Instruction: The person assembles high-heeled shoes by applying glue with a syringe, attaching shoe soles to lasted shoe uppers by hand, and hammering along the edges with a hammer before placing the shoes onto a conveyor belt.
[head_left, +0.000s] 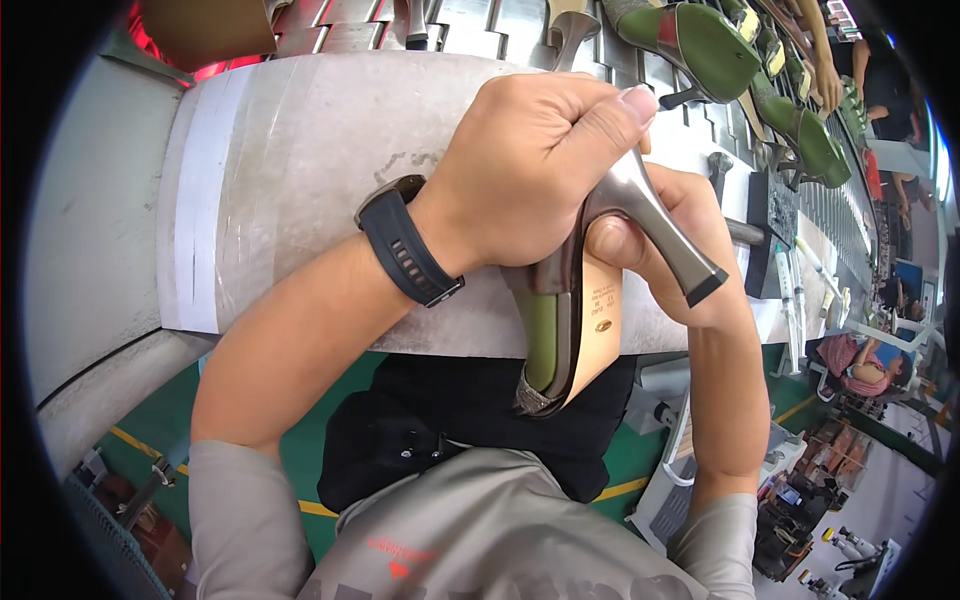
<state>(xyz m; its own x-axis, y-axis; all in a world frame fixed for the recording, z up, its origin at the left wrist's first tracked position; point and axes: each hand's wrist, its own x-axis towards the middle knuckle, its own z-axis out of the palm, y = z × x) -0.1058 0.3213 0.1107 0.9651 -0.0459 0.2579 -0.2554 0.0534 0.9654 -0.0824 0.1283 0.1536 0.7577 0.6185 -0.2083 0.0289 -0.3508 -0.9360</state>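
Observation:
A high-heeled shoe is in both my hands above the near edge of the bench, its tan sole turned up to the right. It has a green inside, a glittery band at the toe end and a shiny dark metallic heel that slants down to the right. My left hand, with a black watch on the wrist, is closed at the back of the shoe, thumb bent over its forefinger. Around the other side wraps my right hand, its thumb pressed on the sole beside the heel. Some fingers are hidden behind the shoe.
The pale bench spreads under my arms. Beyond it runs a metal slat conveyor carrying several green heeled shoes. To the right lie a black block and several syringes. Another person's hand is at the far right.

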